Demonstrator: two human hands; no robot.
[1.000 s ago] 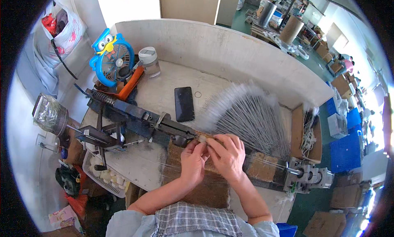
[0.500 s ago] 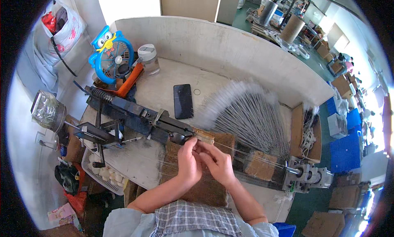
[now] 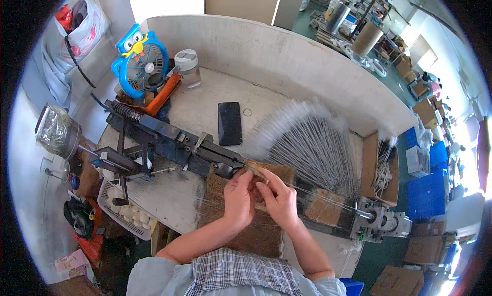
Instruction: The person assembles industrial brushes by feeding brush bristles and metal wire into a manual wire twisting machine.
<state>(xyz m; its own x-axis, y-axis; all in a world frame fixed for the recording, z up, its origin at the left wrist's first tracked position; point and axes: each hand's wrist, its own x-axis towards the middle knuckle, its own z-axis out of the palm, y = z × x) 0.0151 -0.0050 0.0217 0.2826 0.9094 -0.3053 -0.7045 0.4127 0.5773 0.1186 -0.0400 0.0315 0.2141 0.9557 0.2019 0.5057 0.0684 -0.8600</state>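
Note:
My left hand point(image 3: 239, 197) is closed, fingertips pinched beside the nose of a long black metal machine point(image 3: 215, 155). My right hand point(image 3: 279, 199) is close against it, thumb and bent fingers drawn together; its index finger reaches up to a small tan strip point(image 3: 252, 166) at the machine's tip. Whatever lies between the fingertips of either hand is too small or hidden to name. Thin wires point(image 3: 318, 197) stretch rightward from the fingers to a metal chuck unit point(image 3: 382, 221). Under both hands lies a brown fibrous pad point(image 3: 266, 234).
Behind the right hand, many white-tipped wire brushes point(image 3: 312, 147) are fanned out. A phone point(image 3: 229, 124), a blue cartoon fan point(image 3: 141, 65) and a clear jar point(image 3: 188, 70) stand farther back. A cardboard box point(image 3: 370, 173) sits right; a white basket point(image 3: 120, 216) of pale pieces, left.
My right hand has shifted slightly right, and its index finger now stretches up onto the tan strip. My left fingertips have moved a little to the right. The whole view has shifted slightly.

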